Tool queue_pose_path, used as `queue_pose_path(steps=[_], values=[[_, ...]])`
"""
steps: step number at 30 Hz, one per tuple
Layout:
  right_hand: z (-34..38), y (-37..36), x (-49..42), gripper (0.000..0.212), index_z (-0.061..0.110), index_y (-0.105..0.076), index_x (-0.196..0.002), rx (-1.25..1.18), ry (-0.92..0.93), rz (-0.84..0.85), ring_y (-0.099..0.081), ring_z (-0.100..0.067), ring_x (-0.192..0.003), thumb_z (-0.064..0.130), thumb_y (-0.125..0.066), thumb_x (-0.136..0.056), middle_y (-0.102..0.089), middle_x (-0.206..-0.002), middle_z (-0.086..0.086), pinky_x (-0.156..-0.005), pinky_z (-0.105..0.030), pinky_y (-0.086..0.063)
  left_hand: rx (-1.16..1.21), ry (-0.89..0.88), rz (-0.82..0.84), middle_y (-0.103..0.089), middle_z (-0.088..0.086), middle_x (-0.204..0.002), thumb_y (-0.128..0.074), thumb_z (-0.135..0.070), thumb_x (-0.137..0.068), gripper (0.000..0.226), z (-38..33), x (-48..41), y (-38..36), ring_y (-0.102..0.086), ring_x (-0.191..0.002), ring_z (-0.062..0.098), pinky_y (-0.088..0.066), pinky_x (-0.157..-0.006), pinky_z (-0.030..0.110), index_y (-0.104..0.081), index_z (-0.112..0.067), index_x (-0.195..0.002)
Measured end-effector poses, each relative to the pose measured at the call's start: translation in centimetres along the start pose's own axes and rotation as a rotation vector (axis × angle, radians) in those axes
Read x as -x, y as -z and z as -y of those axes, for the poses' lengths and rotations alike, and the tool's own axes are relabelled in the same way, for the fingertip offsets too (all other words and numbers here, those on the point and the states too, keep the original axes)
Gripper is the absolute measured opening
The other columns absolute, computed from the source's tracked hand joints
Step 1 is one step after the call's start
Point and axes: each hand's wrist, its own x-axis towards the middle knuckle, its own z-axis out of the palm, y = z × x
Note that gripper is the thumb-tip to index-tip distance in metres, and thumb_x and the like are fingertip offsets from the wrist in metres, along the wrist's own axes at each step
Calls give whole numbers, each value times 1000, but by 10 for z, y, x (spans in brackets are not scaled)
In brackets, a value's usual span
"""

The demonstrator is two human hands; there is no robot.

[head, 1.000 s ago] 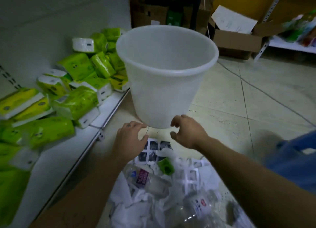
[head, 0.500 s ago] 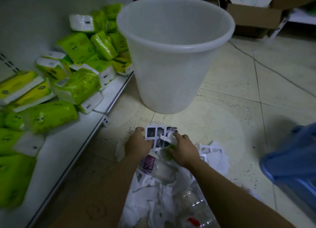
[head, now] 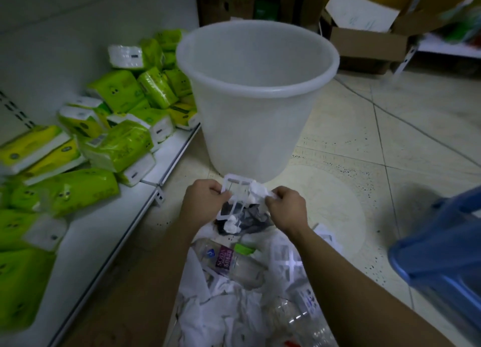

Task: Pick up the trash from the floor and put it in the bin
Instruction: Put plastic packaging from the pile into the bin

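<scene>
A white translucent bin [head: 256, 86] stands upright on the tiled floor, with nothing visible inside. Just in front of its base, my left hand [head: 204, 203] and my right hand [head: 287, 208] both grip a bundle of trash [head: 240, 208]: a white cut-out sheet, crumpled white paper and dark plastic, lifted off the floor. Below my hands lies the trash pile [head: 234, 302] of white paper and clear bottles, among them a soda bottle [head: 234, 262] with a purple label and a green cap.
A low white shelf [head: 109, 229] at the left carries green and yellow tissue packs [head: 117, 143]. A blue plastic container [head: 442, 258] stands at the right edge. Cardboard boxes [head: 369, 47] sit behind the bin.
My hands left the bin's base, dropped to the trash pile, closed on the white cut-out sheet and crumpled paper, and have now lifted that bundle off the floor.
</scene>
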Motion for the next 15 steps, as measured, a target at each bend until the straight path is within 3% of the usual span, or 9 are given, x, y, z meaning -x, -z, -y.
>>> queue_pose_path(steps=[2,4,7,10,15], values=[[17,15,-4,12,13,-68,-79,-85,52,-30,-63,-23,-67,18,-58,-84,-67,-70,-4,-55,-26,-44,27,-51,15,-46,-7,-43,-73,-24,-78,30,-22,-6,12,-41,-38,1,-33,-45,17,-56,-19,-53],[34,31,-6,12,14,-67,-76,-145,105,-55,-65,-26,-66,19,-58,-84,-68,-69,-4,-60,-33,-50,39,-100,9,-45,-7,-42,-71,-22,-78,27,-47,-10,25,-39,-38,2,-33,-47,21,-59,-14,-56],[57,55,-8,12,15,-65,-73,-202,175,-105,-63,-27,-64,20,-58,-81,-66,-67,-6,-57,-35,-49,13,-185,-59,-49,-9,-40,-71,-23,-78,19,-84,-12,42,-46,-39,0,-35,-45,21,-64,-14,-62],[77,76,-8,11,15,-64,-71,-269,224,-138,-57,-21,-58,19,-59,-80,-65,-65,-4,-53,-30,-43,66,-248,-139,-63,-1,-58,-72,-27,-78,16,-112,-9,53,-55,-52,5,-42,-53,23,-69,-12,-71],[95,85,3,9,13,-70,-78,-253,229,22,-56,-19,-60,19,-63,-82,-68,-71,-9,-55,-33,-45,266,-232,-174,-68,8,-68,-72,-22,-80,16,-127,-7,58,-62,-64,19,-50,-65,29,-70,-7,-76]])
